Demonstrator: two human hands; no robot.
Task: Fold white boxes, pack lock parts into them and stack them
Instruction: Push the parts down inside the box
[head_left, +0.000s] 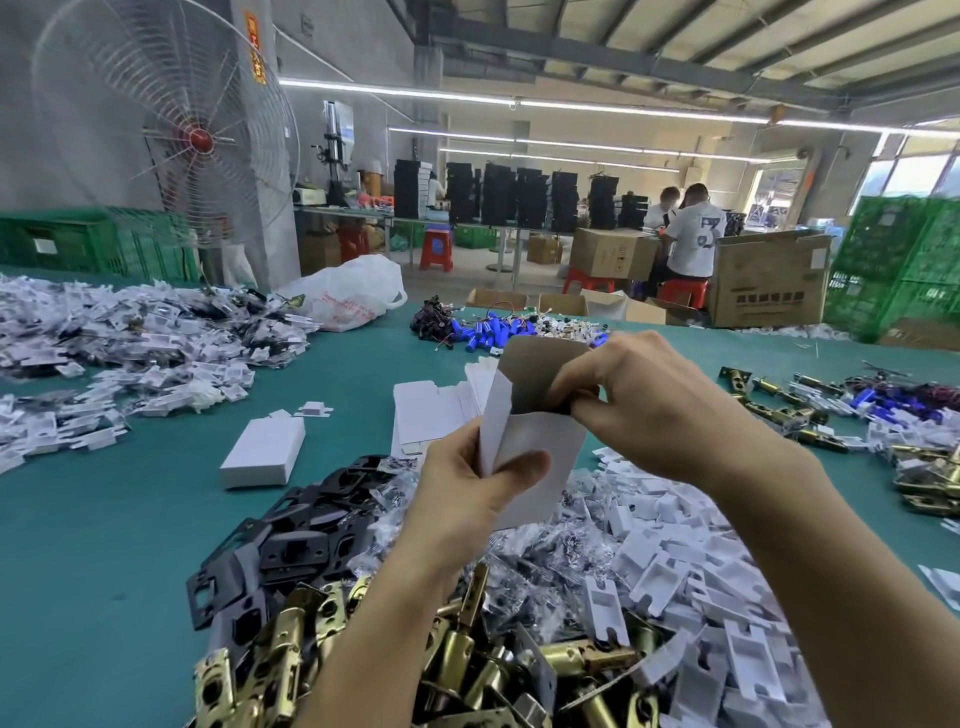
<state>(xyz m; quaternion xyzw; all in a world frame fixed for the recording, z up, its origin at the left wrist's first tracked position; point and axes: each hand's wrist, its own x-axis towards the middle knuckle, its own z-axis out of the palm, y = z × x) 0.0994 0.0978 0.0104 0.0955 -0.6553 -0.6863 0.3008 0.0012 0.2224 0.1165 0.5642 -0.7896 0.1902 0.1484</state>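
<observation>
Both hands hold one white box (540, 457) upright above the table, its top open and a brown inner flap standing up. My left hand (467, 499) grips the lower body, thumb across the front. My right hand (639, 405) pinches a flap at the open top, fingers partly inside. Under my arms lie brass latch bolts (457, 654), black strike plates (291, 540) and white plastic inserts (670, 566). One closed white box (263, 453) rests on the green table to the left. Flat box blanks (431, 415) are stacked behind the held box.
Piles of bagged white parts (130, 343) cover the far left. Blue cylinders with wires (493, 330) and a white plastic bag (353, 296) lie at the far edge. More brass latches (800, 415) spread on the right. Cardboard cartons (763, 280), green crates and seated people are beyond.
</observation>
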